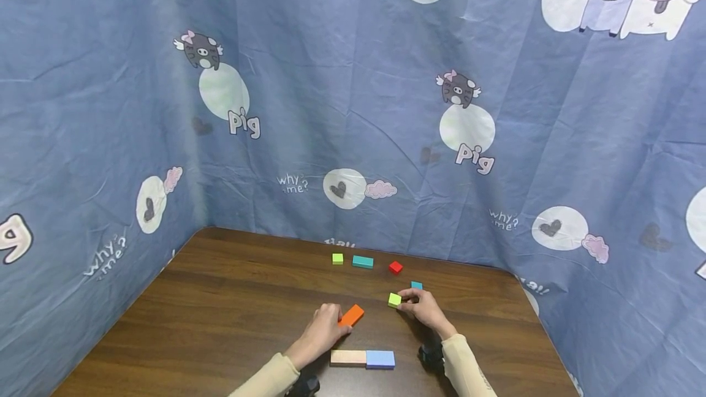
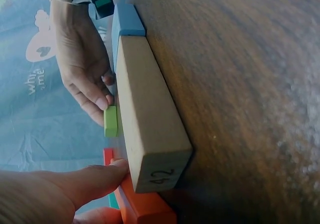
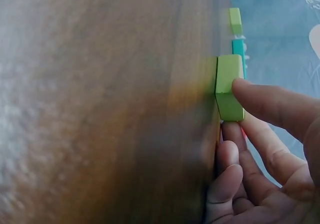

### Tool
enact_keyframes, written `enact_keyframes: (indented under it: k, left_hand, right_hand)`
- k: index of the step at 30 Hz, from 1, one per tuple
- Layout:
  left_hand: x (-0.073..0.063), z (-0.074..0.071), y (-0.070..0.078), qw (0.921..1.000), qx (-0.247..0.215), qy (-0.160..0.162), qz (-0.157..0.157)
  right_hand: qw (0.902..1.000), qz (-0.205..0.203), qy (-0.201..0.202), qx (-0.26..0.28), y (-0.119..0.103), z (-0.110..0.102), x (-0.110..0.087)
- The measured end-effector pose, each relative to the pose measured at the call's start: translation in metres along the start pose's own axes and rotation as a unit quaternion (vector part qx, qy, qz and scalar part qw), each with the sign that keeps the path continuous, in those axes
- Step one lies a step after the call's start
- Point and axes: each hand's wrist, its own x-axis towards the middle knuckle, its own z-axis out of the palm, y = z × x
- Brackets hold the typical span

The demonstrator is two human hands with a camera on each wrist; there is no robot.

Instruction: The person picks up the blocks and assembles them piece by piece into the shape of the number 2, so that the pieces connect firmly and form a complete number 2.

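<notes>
My left hand [image 1: 321, 331] grips an orange rectangular block [image 1: 353, 315], thumb on the near side, at the middle of the table. To its right, my right hand [image 1: 426, 309] pinches a lime green block [image 1: 394, 300] between thumb and fingers. In the right wrist view that green block [image 3: 230, 91] appears at table level, with the thumb against one face. Nearer the front, a plain wooden block [image 1: 349, 358] lies end to end with a light blue block [image 1: 380, 359]. The left wrist view shows a number on the end of the wooden block [image 2: 157, 108].
Toward the back of the brown table [image 1: 248, 293] lie another lime green block [image 1: 337, 258], a teal block [image 1: 363, 261] and a red block [image 1: 396, 268]. A small blue block [image 1: 417, 285] sits just behind the right hand. A blue patterned cloth [image 1: 309, 109] hangs around the table.
</notes>
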Motion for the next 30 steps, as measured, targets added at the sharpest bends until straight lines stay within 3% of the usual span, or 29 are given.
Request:
enact_keyframes:
  k: [14, 30]
  left_hand:
    - [0.0001, -0.0004, 0.0007, 1.0, 0.001, -0.002, -0.001]
    - [0.001, -0.0002, 0.0013, 0.9999, 0.004, 0.0, -0.009]
  right_hand:
    - [0.9997, 0.009, -0.019, -0.011, -0.0044, 0.003, 0.004]
    - [0.9992, 0.003, -0.015, -0.036, -0.0088, 0.0039, 0.0054]
